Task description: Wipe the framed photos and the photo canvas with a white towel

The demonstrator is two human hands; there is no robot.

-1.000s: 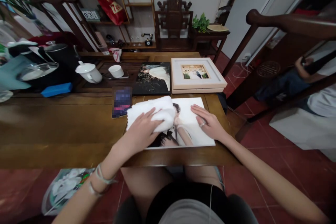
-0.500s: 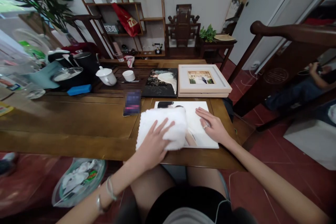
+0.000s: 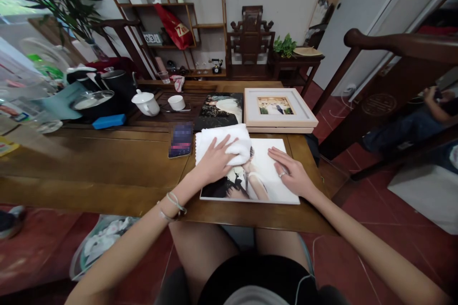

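Observation:
A glossy photo panel [image 3: 274, 183] lies flat near the table's front edge, printed with people in black and white clothes. Across its upper left part, and past its far edge, lies a folded white cloth [image 3: 211, 140]. My left hand [image 3: 218, 159] is on top of the cloth, fingers somewhat spread, with a bunched fold of it gripped beneath them. What the cloth covers of the print is hidden. On the panel's white right side, my right hand [image 3: 291, 171] rests flat and holds nothing; it wears a ring.
Behind the panel are a dark photo panel [image 3: 220, 112] and a framed photo [image 3: 252, 107] atop another frame. To the left are a phone [image 3: 181, 139], a lidded white cup [image 3: 146, 103], a small white cup [image 3: 176, 102] and a blue block [image 3: 109, 121]. A wooden chair [image 3: 379, 100] stands right.
My left hand has pushed the cloth away from me, toward the panel's far edge. The panel's lower left part now shows. My right hand has stayed in place.

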